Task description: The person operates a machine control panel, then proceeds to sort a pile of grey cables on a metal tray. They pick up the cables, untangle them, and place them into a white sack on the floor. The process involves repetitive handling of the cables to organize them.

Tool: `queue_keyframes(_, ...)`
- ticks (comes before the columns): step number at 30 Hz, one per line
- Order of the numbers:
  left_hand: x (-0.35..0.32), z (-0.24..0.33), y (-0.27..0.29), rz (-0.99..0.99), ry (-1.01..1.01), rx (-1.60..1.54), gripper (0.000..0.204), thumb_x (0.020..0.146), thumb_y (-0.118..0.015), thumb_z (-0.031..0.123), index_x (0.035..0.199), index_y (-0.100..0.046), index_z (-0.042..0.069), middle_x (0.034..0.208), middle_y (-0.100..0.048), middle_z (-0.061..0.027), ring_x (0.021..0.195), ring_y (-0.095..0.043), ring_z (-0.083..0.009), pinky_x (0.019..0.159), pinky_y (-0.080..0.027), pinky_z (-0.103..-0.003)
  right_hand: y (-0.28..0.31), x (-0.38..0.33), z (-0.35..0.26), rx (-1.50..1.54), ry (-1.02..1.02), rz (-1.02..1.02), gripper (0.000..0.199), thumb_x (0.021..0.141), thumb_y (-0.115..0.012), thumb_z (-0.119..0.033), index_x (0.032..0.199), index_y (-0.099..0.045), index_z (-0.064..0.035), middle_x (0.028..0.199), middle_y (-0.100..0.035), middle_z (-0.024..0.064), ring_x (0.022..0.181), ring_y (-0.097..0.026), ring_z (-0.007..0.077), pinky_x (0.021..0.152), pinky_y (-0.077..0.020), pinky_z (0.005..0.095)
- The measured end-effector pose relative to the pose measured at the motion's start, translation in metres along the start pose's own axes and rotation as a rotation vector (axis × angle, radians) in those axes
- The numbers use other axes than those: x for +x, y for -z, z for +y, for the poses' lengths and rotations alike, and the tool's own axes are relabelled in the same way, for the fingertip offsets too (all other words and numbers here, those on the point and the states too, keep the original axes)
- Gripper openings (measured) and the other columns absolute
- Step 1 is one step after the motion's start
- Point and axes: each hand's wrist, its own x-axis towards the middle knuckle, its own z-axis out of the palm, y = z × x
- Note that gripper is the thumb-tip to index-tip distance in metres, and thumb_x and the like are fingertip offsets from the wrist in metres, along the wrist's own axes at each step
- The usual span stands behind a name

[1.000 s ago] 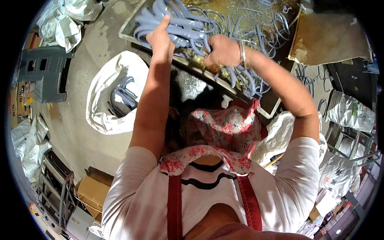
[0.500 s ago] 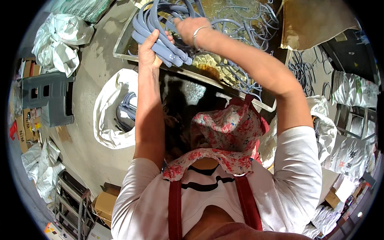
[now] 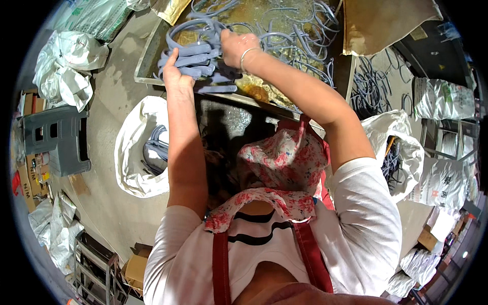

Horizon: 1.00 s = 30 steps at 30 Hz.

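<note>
A bunch of smooth grey bendy strips, looped and rubbery looking, is held over the near left part of a shallow water tray. My left hand closes on the strips from the left, its thumb pointing up along them. At the bunch's right side, my right hand has its fingers curled in against the strips; its fingertips are partly hidden. A single strip end sticks out at the tray's near edge, below the bunch. More thin grey strips lie tangled in the wet tray.
White sacks holding grey strips stand at left and right. A grey plastic stool is at far left, below stuffed white bags. A brown sheet covers the tray's far right. Loose strips lie on the floor beyond.
Both hands have moved slightly left and the bunch has spread, its ends now turned sideways toward the right. The right hand has come lower, beside the strips. The whole view has shifted a little.
</note>
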Motion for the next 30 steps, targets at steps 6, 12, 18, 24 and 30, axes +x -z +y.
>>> queue_keyframes(6,0.006,0.011,0.014,0.062,0.009,-0.072,0.026,0.087,-0.047,0.02,0.103,-0.055,0.001,0.106,-0.059,-0.0169,0.095,-0.057,-0.0352,0.085,-0.044,-0.051,0.074,-0.087,0.092,0.604,-0.405,0.784,0.023,0.069,-0.06,-0.021,0.085,-0.057,-0.0044,0.069,-0.061,0.0106,0.062,-0.059,0.0211,0.059,-0.0473,0.0343)
queue_keyframes(12,0.017,0.006,0.021,-0.013,0.026,-0.149,0.02,0.084,-0.055,0.018,0.096,-0.056,0.003,0.098,-0.062,-0.0134,0.088,-0.059,-0.0328,0.08,-0.046,-0.05,0.114,-0.325,0.217,0.153,-0.401,1.328,0.017,0.075,-0.056,-0.005,0.091,-0.057,0.0018,0.076,-0.059,0.007,0.07,-0.055,0.0151,0.067,-0.0443,0.0277)
queue_keyframes(18,-0.006,-0.013,-0.011,0.018,0.112,-0.133,0.023,0.085,-0.053,0.019,0.1,-0.057,0.002,0.102,-0.061,-0.0148,0.091,-0.058,-0.0332,0.082,-0.045,-0.05,0.03,-0.642,0.389,-0.581,-1.347,0.227,0.045,0.071,-0.062,-0.029,0.102,-0.051,0.0022,0.094,-0.058,0.0256,0.09,-0.057,0.04,0.079,-0.0444,0.0468)
queue_keyframes(24,-0.042,-0.017,-0.027,-0.088,0.132,-0.009,0.026,0.086,-0.051,0.021,0.101,-0.056,0.0,0.101,-0.06,-0.0163,0.091,-0.058,-0.0329,0.08,-0.046,-0.05,0.04,-0.49,0.341,-0.206,-1.075,-0.023,0.046,0.078,-0.062,-0.034,0.106,-0.058,0.0021,0.108,-0.059,0.0191,0.092,-0.059,0.0341,0.081,-0.0464,0.0366)
queue_keyframes(30,-0.065,-0.014,-0.034,-0.15,0.221,0.017,0.019,0.085,-0.055,0.019,0.091,-0.058,0.001,0.087,-0.063,-0.0114,0.076,-0.062,-0.0261,0.067,-0.052,-0.041,-0.001,-0.22,0.198,1.409,-0.726,0.171,0.024,0.085,-0.057,-0.011,0.105,-0.056,0.0014,0.087,-0.062,0.0097,0.075,-0.063,0.0184,0.066,-0.0531,0.0277)
